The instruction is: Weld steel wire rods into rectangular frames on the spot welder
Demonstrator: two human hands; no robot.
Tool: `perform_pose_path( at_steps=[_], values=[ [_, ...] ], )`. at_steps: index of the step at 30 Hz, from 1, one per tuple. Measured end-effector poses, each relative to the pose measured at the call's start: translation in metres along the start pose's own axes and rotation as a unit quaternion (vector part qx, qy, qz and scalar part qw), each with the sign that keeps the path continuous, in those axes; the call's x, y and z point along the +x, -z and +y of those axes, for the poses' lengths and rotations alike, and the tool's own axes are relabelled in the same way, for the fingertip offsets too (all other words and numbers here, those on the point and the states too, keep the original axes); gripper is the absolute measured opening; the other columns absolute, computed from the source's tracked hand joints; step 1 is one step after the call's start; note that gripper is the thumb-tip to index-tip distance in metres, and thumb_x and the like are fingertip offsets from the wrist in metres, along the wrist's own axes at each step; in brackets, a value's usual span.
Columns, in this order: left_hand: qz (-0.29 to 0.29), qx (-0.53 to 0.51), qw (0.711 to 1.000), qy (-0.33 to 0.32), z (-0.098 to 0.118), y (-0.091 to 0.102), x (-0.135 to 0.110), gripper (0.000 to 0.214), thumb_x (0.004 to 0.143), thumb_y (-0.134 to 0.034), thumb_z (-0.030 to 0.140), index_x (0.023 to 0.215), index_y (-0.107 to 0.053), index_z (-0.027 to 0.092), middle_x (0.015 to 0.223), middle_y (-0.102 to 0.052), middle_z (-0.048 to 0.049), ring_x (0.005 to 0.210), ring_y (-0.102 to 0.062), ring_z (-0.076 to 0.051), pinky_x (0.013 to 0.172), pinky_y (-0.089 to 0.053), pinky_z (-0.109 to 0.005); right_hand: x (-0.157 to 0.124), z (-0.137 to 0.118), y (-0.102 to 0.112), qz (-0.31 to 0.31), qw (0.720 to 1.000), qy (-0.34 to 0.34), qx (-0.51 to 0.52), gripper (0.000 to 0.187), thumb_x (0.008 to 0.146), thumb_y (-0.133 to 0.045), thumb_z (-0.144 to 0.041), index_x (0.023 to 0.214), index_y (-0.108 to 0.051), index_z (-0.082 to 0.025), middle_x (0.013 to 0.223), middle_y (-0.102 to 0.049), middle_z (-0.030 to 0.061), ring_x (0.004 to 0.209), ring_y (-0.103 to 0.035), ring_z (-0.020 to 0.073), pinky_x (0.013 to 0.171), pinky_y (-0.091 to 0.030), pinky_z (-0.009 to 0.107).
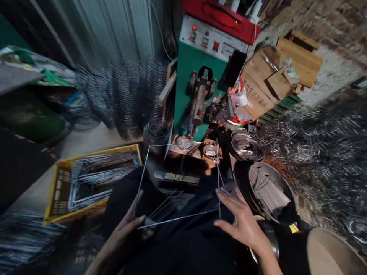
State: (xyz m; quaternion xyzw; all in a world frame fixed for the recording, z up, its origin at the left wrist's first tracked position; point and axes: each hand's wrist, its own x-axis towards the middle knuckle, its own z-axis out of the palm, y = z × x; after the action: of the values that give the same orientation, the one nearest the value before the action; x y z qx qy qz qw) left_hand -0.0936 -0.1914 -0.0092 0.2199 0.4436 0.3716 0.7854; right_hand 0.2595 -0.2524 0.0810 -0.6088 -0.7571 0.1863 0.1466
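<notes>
Holding a thin silver-coloured rectangular wire frame point(177, 219) above my dark-clothed lap point(186, 248), I have it in front of the green metal machine with a red top point(212, 63). Four sides of the outline are present; whether the right-hand corners are joined cannot be confirmed. Similar grey rectangular wire frames point(100, 177) lie in the yellow plastic crate point(59, 187) to my left, so several pieces appear made, with this one unfinished or unchecked. My left fingers point(137, 202) are closed on the frame near its lower left corner. My right fingers point(228, 199) are spread, thumb well apart, beside the frame's right side; contact there cannot be determined.
</notes>
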Motion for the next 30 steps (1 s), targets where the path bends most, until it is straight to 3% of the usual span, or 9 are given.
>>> perform_pose_path(
  at_steps=[7, 11, 14, 20, 30],
  values=[
    [-0.026, 0.016, 0.999, 0.011, -0.004, -0.011, 0.004, 0.101, 0.079, -0.076, 0.031, 0.159, -0.014, 0.03, 0.066, -0.069, -0.0037, 0.055, -0.065, -0.02, 0.051, -0.048, -0.024, 0.041, -0.012, -0.032, -0.075, 0.997, -0.008, 0.017, 0.074, 0.082, -0.073, -0.04, 0.148, -0.045, -0.025, 0.147, -0.051, 0.0121, 0.138, -0.046, 0.0299, 0.119, -0.017, 0.062],
    [-0.062, 0.05, 0.997, 0.013, -0.01, -0.022, 0.006, 0.104, 0.083, -0.073, 0.034, 0.159, -0.002, 0.028, 0.07, -0.072, -0.0064, 0.061, -0.067, -0.022, 0.056, -0.05, -0.027, 0.061, -0.03, -0.067, -0.116, 0.988, 0.063, 0.081, 0.081, 0.081, -0.074, -0.046, 0.151, -0.038, -0.027, 0.15, -0.047, 0.0102, 0.141, -0.042, 0.0277, 0.119, -0.019, 0.059],
    [-0.085, 0.069, 0.994, 0.013, -0.011, -0.027, 0.005, 0.105, 0.086, -0.07, 0.036, 0.158, 0.006, 0.029, 0.073, -0.073, -0.0068, 0.063, -0.068, -0.022, 0.058, -0.051, -0.026, 0.06, -0.036, -0.083, -0.11, 0.984, 0.102, 0.095, 0.085, 0.082, -0.076, -0.044, 0.153, -0.035, -0.027, 0.151, -0.046, 0.0104, 0.141, -0.042, 0.0269, 0.119, -0.024, 0.056],
    [-0.095, 0.063, 0.993, 0.007, -0.009, -0.023, 0.006, 0.105, 0.087, -0.069, 0.036, 0.158, 0.009, 0.029, 0.075, -0.073, -0.0076, 0.063, -0.069, -0.022, 0.058, -0.051, -0.026, 0.033, -0.019, -0.078, -0.042, 0.991, 0.071, 0.102, 0.09, 0.079, -0.08, -0.028, 0.155, -0.032, -0.025, 0.153, -0.044, 0.0089, 0.141, -0.043, 0.0235, 0.115, -0.04, 0.038],
    [-0.123, 0.07, 0.99, -0.019, -0.012, -0.016, 0.007, 0.104, 0.091, -0.063, 0.035, 0.155, 0.018, 0.023, 0.073, -0.073, -0.0092, 0.064, -0.07, -0.023, 0.057, -0.049, -0.025, 0.028, -0.018, -0.078, -0.057, 0.993, 0.017, 0.105, 0.089, 0.076, -0.073, -0.012, 0.154, -0.033, -0.029, 0.154, -0.042, 0.006, 0.138, -0.046, 0.0255, 0.113, -0.043, 0.041]
  ],
)
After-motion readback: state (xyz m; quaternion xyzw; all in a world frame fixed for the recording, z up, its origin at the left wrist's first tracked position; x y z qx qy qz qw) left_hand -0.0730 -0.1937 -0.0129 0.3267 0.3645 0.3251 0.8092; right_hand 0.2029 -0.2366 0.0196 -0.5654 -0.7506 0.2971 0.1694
